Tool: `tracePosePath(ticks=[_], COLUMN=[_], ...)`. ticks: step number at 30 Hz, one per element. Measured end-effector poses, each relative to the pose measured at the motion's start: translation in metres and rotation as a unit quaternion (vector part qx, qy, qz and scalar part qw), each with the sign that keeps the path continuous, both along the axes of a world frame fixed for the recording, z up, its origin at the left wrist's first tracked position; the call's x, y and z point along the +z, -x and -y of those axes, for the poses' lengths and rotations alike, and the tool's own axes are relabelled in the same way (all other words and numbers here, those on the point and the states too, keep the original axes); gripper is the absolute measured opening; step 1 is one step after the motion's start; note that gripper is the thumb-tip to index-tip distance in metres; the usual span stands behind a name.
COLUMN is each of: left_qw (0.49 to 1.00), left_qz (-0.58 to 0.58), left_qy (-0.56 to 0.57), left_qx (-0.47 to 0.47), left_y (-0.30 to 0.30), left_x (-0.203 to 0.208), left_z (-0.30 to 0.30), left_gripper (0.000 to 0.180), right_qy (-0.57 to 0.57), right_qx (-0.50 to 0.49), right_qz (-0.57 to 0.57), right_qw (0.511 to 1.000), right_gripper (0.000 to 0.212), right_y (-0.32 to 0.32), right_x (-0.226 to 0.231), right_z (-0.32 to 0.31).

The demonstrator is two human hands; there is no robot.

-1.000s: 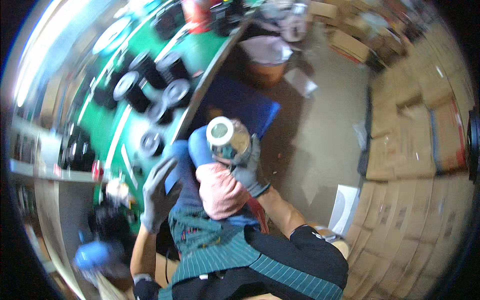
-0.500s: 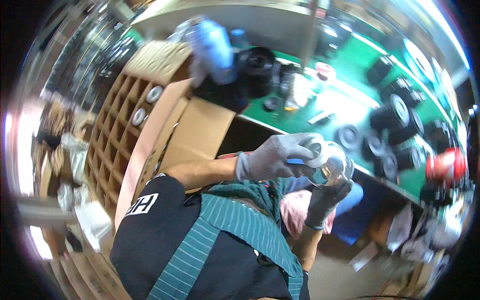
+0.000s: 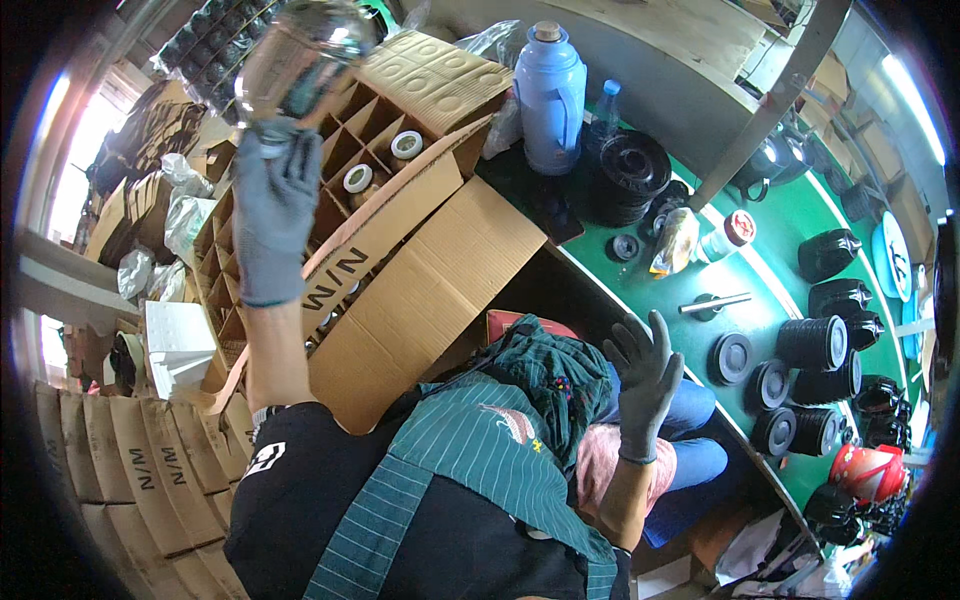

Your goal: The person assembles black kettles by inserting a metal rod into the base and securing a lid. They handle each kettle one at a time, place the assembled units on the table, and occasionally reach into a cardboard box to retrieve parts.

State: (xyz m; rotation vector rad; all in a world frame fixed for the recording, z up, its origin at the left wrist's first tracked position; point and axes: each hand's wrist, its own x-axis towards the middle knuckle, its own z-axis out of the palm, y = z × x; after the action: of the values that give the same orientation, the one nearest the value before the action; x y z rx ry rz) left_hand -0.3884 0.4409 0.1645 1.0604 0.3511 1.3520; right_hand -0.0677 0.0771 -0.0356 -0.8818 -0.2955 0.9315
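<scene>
My left hand (image 3: pixel 275 215), in a grey work glove, is raised at the upper left. Its fingers are closed round the neck of a shiny, rounded glass flask (image 3: pixel 305 65), whose body points up and away from me. Below and beside this hand stands a divided carton (image 3: pixel 430 295); two white-ringed tops, one of them a round top (image 3: pixel 407 145), show in its cells. My right hand (image 3: pixel 645 385), also gloved, is open above my lap near the table edge, fingers spread and palm bare of any object.
On the green table (image 3: pixel 740 285) stand a blue thermos jug (image 3: pixel 550 100), a stack of black lids (image 3: pixel 632 170), several black round parts (image 3: pixel 812 343) and a red tub (image 3: pixel 868 472). A post (image 3: pixel 770 125) rises at the table's back. Flattened cartons (image 3: pixel 150 480) lean at lower left.
The glass flask went from both hands over my lap to my left hand alone, up and left over the carton. My right hand let go of it and opened. The view has shifted left.
</scene>
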Motion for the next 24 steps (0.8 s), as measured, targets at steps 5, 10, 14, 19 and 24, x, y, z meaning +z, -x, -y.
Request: tracePosePath(ticks=[5, 10, 14, 19, 24], left_qw=[0.993, 0.994, 0.994, 0.994, 0.987], left_qz=[0.05, 0.074, 0.073, -0.007, -0.051], left_qy=[0.092, 0.078, 0.079, 0.09, 0.104], left_qx=[0.052, -0.005, -0.005, -0.067, -0.114], left_y=[0.051, 0.041, 0.016, -0.014, -0.063], left_x=[0.018, 0.02, 0.028, 0.035, 0.028], left_z=[-0.021, -0.017, -0.018, -0.042, -0.059], left_gripper=[0.043, 0.047, 0.044, 0.035, 0.033], right_qy=[0.014, 0.015, -0.009, -0.023, -0.004], right_qx=[-0.021, -0.012, -0.006, -0.023, -0.045], right_qz=[-0.025, -0.027, -0.072, -0.083, -0.054], right_qw=[0.999, 0.999, 0.997, 0.996, 0.998], right_gripper=[0.087, 0.085, 0.083, 0.071, 0.071], right_y=[0.0, 0.004, 0.005, 0.004, 0.005], right_x=[-0.015, -0.031, -0.045, -0.061, -0.069], right_z=[0.014, 0.02, 0.026, 0.044, 0.06])
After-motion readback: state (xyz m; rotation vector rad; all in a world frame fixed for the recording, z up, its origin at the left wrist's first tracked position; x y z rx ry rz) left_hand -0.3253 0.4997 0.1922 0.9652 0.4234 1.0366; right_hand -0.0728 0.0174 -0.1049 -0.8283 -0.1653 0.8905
